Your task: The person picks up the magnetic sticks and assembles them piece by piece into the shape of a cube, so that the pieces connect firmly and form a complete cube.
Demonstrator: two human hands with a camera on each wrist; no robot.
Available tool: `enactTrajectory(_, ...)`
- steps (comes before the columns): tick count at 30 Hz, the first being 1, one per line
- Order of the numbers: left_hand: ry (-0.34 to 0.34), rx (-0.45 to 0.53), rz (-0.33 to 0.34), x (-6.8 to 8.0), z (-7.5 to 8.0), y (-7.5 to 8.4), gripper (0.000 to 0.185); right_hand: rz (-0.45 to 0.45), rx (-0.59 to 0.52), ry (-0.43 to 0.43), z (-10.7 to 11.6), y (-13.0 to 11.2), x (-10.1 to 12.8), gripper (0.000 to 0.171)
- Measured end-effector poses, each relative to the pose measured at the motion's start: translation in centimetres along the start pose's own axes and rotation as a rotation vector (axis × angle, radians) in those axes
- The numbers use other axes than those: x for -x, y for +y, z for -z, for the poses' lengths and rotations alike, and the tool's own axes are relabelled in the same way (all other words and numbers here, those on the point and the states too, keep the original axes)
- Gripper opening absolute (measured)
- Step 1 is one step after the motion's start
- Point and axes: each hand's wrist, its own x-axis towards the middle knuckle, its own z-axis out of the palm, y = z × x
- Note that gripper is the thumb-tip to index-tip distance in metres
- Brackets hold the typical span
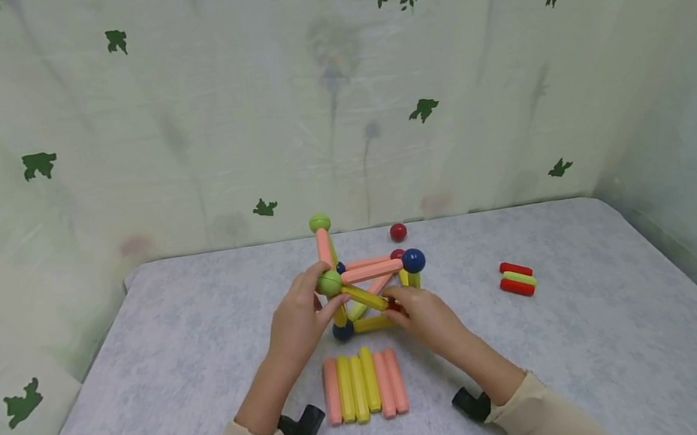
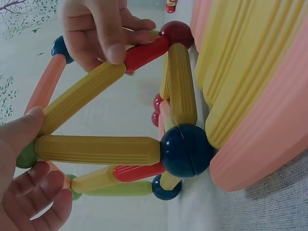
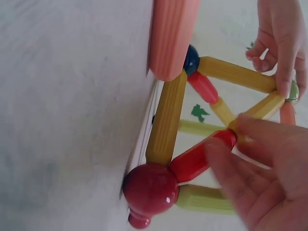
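left hand (image 1: pixel 299 320) pinches green ball (image 1: pixel 329 282) steady; right hand (image 1: pixel 426 318) fingers clamp red rod (image 3: pixel 202 155) beside yellow rod (image 2: pixel 79 98); best seat squarely, avoid twisting frame.

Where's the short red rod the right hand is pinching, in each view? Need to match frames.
Head: the red rod is at frame centre, mostly hidden under the right hand's fingertips.
Left wrist: upper centre, slanting up to the red ball.
Right wrist: lower centre, running from the red ball to the fingers.
Shared landmark: the yellow diagonal rod joined end to end with it.
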Motion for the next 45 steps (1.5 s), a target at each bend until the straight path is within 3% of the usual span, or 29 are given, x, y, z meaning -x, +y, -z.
enactTrajectory(2, -0.016, 0.027, 0.019, 0.1, 0.0, 0.0, 0.046, 0.090, -0.022, 0.102, 0.6, 0.1, 0.2, 0.024)
enactTrajectory(5, -0.044, 0.095, 0.061, 0.2, 0.1, 0.2, 0.044, 0.212, -0.013, 0.331, 1.8, 0.5, 0.3, 0.030)
enactTrajectory(7, -0.062, 0.153, 0.089, 0.3, 0.1, 0.4, 0.042, 0.182, -0.006, 0.424, 2.5, 0.8, 0.2, 0.038)
enactTrajectory(8, -0.069, 0.182, 0.105, 0.3, 0.1, 0.4, 0.042, 0.137, -0.008, 0.430, 2.8, 0.9, 0.1, 0.044)
enactTrajectory(12, -0.086, 0.253, 0.141, 0.3, 0.0, 0.6, 0.041, -0.066, -0.073, 0.281, 3.1, 1.6, -0.2, 0.055)
enactTrajectory(14, -0.085, 0.262, 0.148, 0.2, -0.1, 0.6, 0.041, -0.100, -0.123, 0.218, 2.9, 1.9, -0.2, 0.054)
enactTrajectory(22, -0.060, 0.267, 0.147, -0.9, -0.1, -0.8, 0.044, 0.017, -0.203, 0.236, 2.0, 2.0, -0.2, 0.055)
enactTrajectory(35, -0.062, 0.265, 0.134, -3.4, -1.2, -4.2, 0.042, 0.107, -0.260, 0.237, 0.4, 0.1, -0.9, 0.058)
enactTrajectory(41, -0.083, 0.288, 0.152, -3.4, -1.4, -4.8, 0.051, 0.108, -0.308, 0.198, 0.4, 0.1, -1.2, 0.060)
enactTrajectory(45, -0.059, 0.261, 0.160, -2.6, -1.5, -4.6, 0.063, 0.070, -0.328, 0.200, 1.0, 1.3, -0.8, 0.049)
